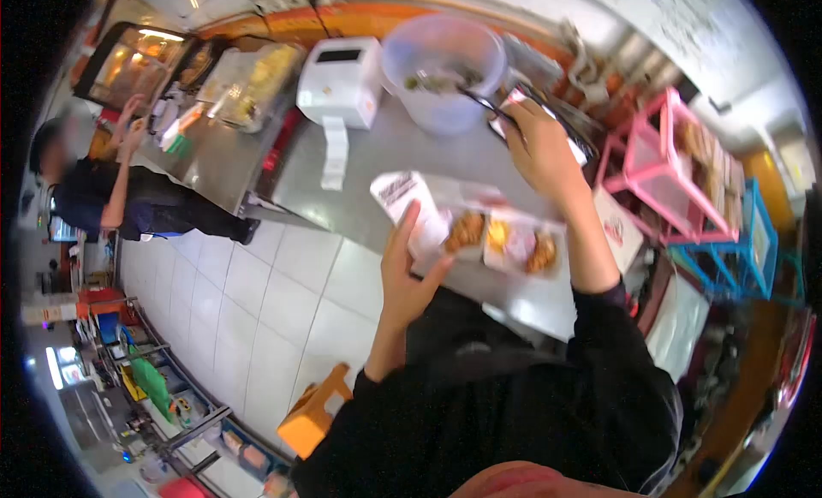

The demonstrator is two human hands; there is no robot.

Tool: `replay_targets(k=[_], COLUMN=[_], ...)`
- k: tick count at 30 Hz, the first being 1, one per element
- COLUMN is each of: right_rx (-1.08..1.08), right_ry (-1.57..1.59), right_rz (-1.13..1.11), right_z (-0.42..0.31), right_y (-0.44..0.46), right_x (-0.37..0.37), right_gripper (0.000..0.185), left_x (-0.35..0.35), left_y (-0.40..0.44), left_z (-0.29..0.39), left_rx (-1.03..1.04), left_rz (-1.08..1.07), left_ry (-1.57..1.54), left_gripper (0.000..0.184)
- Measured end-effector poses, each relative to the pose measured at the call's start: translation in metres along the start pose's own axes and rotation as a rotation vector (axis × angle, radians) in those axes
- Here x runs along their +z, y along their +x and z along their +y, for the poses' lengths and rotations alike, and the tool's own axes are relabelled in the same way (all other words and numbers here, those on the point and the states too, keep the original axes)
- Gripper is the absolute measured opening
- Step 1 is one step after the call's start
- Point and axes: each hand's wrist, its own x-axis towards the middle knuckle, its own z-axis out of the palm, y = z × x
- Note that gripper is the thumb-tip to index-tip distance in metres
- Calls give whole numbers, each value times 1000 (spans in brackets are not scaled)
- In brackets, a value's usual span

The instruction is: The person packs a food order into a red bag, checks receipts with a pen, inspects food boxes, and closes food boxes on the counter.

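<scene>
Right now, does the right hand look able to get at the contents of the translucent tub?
Probably yes: the tub looks open on top, and the dark tool in the right hand angles toward its contents, with nothing visible between.

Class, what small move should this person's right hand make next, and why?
Probably lift some greenish contents from the tub with the dark utensil: the right hand grips it, its far end reaches the tub, and the open food packaging lies close by, beside the left hand.
</scene>
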Motion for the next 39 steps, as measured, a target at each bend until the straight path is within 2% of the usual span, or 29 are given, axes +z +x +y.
replay_targets(k=[1,3,4,5,6,7,8,9,11,12,13,15,16,19,21,25,27,30,33,34,36,37,38,39], right_rx=[-45,28,-146,-323,-504,-174,103,266,-185,-275,-365,-292,-251,-112,19,133,253,229,269,211,162,153,146,144], right_ry=[-19,-314,108,687,1104,719,25,-450,-719,-724,-731,-559,-470,-191,22,545,704,901,1046,937,934,933,822,716], right_rz=[-26,-502,-442,-496,-637,-689,-874,-1136,-1047,-1001,-950,-860,-813,-638,-555,-309,-238,-60,23,57,152,194,178,150], right_z=[19,81,140,197,253,224,197,167,202,209,217,223,226,208,176,104,59,40,33,43,58,65,67,67], right_y=[45,147,154,162,170,178,186,194,191,185,179,196,202,225,223,183,150,119,113,116,127,129,135,145], right_x=[30,114,163,211,257,255,254,251,281,285,290,263,248,185,140,80,56,52,45,47,53,60,62,63], right_gripper=[19,23,23,23,23,21,21,24,28,30,31,32,32,30,26,23,23,25,25,25,26,27,23,21], left_x=[-17,-38,-43,-50,-54,-54,-57,-60,-60,-60,-66,-72,-73,-75,-69,-30,-6,19,34,36,31,34,31,23], left_y=[0,0,3,4,3,3,4,2,-1,-2,-2,9,18,64,109,196,225,236,243,248,260,272,288,298], left_z=[-12,-28,-35,-41,-46,-51,-56,-65,-86,-90,-86,-78,-78,-78,-59,-50,-60,-55,-46,-43,-28,-31,-46,-42], left_rx=[-41,-118,-143,-179,-233,-288,-346,-297,-216,-250,-323,-456,-432,-143,-39,206,56,-124,-56,-38,-193,-105,46,-71], left_rz=[35,135,201,264,294,325,351,362,385,400,373,315,323,368,371,246,69,-154,-121,-136,-121,10,47,74], left_ry=[39,65,51,39,12,-16,-42,-33,-31,-82,16,181,129,317,343,416,183,-366,-324,-373,-431,-259,-128,255], left_gripper=[73,72,71,70,68,65,63,63,63,63,64,64,64,62,60,61,58,51,43,43,46,46,43,38])
